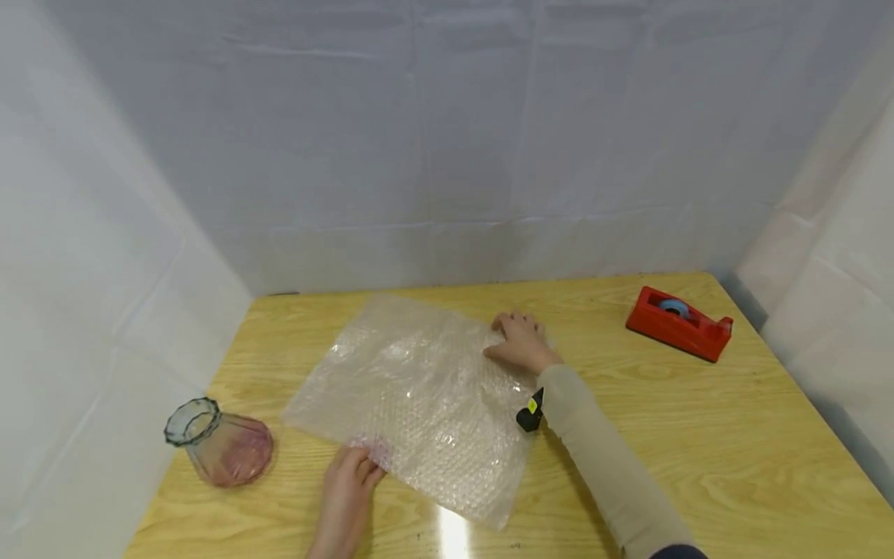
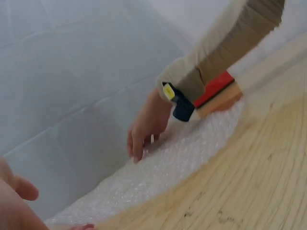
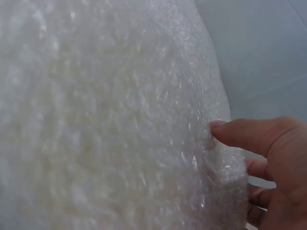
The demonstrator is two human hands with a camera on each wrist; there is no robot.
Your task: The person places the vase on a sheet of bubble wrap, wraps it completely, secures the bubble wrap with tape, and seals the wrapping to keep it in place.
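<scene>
A sheet of clear bubble wrap (image 1: 419,388) lies askew on the wooden table. My left hand (image 1: 349,485) is at its near left edge, fingertips touching the wrap; the left wrist view shows that thumb (image 2: 25,188) held apart from the sheet. At the far right edge my right hand (image 1: 518,341) holds the wrap, with the thumb (image 3: 230,132) on top and the other fingers reaching past the edge, their tips partly hidden behind it. Left of my left hand, a glass vase (image 1: 233,450), bluish at its wavy rim and pink at its base, lies tipped on its side.
A red tape dispenser (image 1: 679,324) with a blue-cored roll stands at the back right of the table (image 1: 698,435). White sheeting (image 1: 475,155) hangs behind and on both sides. A small black device (image 1: 531,415) is strapped at the right sleeve cuff.
</scene>
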